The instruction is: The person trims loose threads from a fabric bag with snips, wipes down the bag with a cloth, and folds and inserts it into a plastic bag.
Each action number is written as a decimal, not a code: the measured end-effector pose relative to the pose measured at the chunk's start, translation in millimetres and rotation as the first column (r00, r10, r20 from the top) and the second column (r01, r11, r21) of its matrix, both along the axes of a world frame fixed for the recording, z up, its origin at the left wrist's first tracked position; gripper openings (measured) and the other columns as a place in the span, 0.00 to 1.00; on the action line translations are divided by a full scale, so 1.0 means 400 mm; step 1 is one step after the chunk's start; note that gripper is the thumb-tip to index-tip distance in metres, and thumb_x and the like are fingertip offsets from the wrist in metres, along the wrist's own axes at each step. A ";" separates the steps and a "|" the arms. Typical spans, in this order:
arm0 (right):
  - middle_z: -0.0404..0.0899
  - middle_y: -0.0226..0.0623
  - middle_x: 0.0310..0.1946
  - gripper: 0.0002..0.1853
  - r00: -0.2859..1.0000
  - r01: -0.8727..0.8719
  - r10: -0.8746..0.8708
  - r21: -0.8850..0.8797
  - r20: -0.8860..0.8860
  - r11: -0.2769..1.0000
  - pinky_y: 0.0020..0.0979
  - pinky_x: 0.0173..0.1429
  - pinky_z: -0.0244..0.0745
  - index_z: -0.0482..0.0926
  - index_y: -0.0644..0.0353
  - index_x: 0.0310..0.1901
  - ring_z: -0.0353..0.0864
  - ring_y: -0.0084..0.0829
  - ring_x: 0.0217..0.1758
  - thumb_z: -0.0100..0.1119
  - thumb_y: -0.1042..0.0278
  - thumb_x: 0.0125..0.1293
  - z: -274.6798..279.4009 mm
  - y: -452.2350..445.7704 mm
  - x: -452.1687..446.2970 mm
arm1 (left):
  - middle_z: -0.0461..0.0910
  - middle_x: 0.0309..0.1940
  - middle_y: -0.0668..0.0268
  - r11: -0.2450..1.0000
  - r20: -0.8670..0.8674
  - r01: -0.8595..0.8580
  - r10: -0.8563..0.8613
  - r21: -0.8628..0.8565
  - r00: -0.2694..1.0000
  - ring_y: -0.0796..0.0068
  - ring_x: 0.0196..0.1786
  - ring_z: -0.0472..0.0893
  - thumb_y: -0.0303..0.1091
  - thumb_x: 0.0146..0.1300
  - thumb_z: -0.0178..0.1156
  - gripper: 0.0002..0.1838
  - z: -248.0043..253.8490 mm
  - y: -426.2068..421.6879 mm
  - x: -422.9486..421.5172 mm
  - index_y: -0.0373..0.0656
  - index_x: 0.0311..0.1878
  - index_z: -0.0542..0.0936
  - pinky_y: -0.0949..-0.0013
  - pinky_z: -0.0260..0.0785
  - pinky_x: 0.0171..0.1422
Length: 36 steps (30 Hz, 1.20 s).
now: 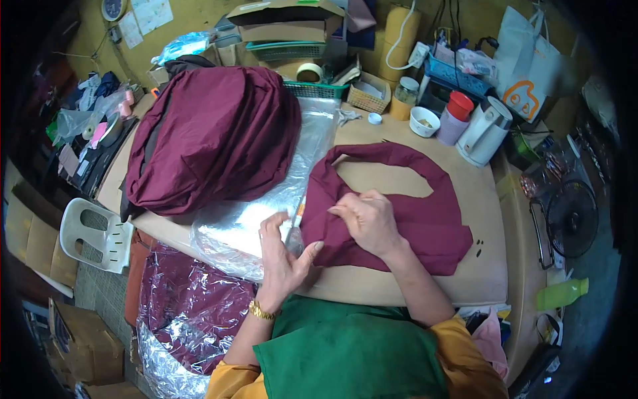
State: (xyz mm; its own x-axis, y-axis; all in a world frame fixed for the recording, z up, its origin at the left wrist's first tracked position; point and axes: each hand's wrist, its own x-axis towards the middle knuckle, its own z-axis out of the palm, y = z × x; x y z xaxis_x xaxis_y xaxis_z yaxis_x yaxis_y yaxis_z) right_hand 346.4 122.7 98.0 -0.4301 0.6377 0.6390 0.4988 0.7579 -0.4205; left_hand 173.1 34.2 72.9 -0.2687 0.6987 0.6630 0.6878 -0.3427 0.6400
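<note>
A maroon cloth piece (405, 219) with a looped band around a large opening lies spread on the brown-covered table (485, 286). Over its middle, my right hand (372, 223) is closed with thumb and fingers pinched together. What it pinches, if anything, is too small to make out. At the cloth's left edge, my left hand (282, 259) has its fingers and thumb apart, above clear plastic. A flat stack of clear plastic sleeves (249, 226) runs along the table beside the cloth. Left of that is a big pile of folded maroon cloth (212, 133).
At the back right stand an electric kettle (485, 133), a cup with a red lid (455, 116), a white bowl (424, 122) and a jar (404, 98). A white plastic stool (96, 234) is left of the table. Plastic-wrapped maroon cloth (189, 299) sits below the front edge.
</note>
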 end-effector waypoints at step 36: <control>0.77 0.45 0.32 0.24 0.637 0.705 -0.737 -0.215 -0.228 0.676 0.40 0.40 0.71 0.74 0.62 0.43 0.76 0.41 0.35 0.75 0.54 0.57 -0.187 -0.061 0.442 | 0.75 0.33 0.65 0.998 0.148 -0.005 -0.005 0.068 0.989 0.73 0.35 0.73 0.29 0.75 0.54 0.07 -0.120 0.078 -0.099 0.37 0.50 0.75 0.68 0.69 0.43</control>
State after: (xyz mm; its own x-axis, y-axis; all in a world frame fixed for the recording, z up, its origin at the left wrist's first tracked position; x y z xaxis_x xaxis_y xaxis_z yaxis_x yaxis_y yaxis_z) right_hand 523.1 98.4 23.4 0.3754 0.7326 0.5678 0.7206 0.1546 -0.6759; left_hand 133.4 65.3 25.0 -0.3677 0.6531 0.6620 0.5872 -0.3890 0.7099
